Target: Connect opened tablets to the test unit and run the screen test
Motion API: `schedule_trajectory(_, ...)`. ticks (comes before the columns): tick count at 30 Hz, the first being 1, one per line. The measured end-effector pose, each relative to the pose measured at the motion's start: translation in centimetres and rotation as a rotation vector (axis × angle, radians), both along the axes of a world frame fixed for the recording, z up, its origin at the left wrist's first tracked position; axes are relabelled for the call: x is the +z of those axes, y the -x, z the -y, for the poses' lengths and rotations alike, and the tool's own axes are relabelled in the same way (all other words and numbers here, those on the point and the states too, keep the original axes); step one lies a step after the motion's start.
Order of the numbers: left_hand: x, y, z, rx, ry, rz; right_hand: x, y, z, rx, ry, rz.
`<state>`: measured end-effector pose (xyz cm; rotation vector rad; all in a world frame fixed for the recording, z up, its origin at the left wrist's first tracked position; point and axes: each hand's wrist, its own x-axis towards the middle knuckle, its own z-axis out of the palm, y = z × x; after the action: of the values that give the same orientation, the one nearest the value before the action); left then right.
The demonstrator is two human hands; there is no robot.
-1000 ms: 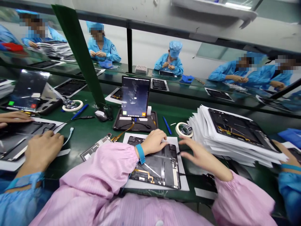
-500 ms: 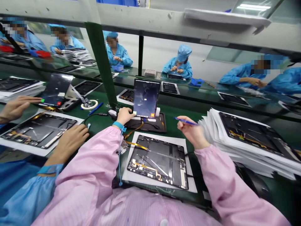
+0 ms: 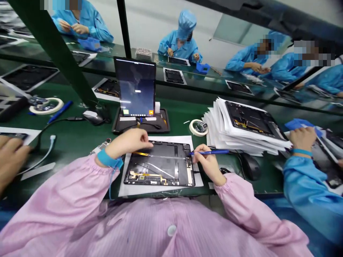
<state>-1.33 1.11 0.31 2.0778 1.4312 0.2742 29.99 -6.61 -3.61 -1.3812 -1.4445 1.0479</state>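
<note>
We are bent over an opened black tablet [image 3: 171,167], lying face down on a white paper sheet [image 3: 125,189] at the lower centre of the frame, on the green bench top [image 3: 80,142]. Our right hand [image 3: 207,166] pinches a slim blue pen [image 3: 211,152] in a writing grip, its tip at the tablet's upper right edge. Our left hand [image 3: 130,142] is curled, with its fingertips down on the upper left edge by the orange flex ribbon [image 3: 142,154]; we cannot tell whether it pinches the ribbon or only presses.

We judge this to be fine work with the pen tip at the edge. It calls for a firm left hand and small, exact strokes.

Just above stands a lit upright tablet [image 3: 136,87] in a black tray [image 3: 118,126]. A white tape roll [image 3: 198,127] and a stack of paper-backed black panels [image 3: 241,125] lie to the right, and a dark mouse [image 3: 248,166] sits close to our right wrist. A co-worker's hand [image 3: 302,137] works at the far right and another [image 3: 10,153] at the left edge. Neither crowds us.
</note>
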Motion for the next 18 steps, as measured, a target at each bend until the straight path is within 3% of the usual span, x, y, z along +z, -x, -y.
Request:
schedule_trajectory(4, -1.1, -1.7, 1.7, -0.138, 0.097, -0.143, -1.3, 0.5, -0.3, -0.080, -0.024, -0.016)
schedule_trajectory(10, -2.0, -1.8, 1.9, -0.158, 0.060, -0.213, -1.9, 0.1, -0.4, -0.093, -0.064, -0.031)
schedule_trajectory(18, -1.8, -1.9, 1.9, -0.167, 0.090, -0.216, -2.1, 0.4, -0.2, -0.078, -0.061, 0.126)
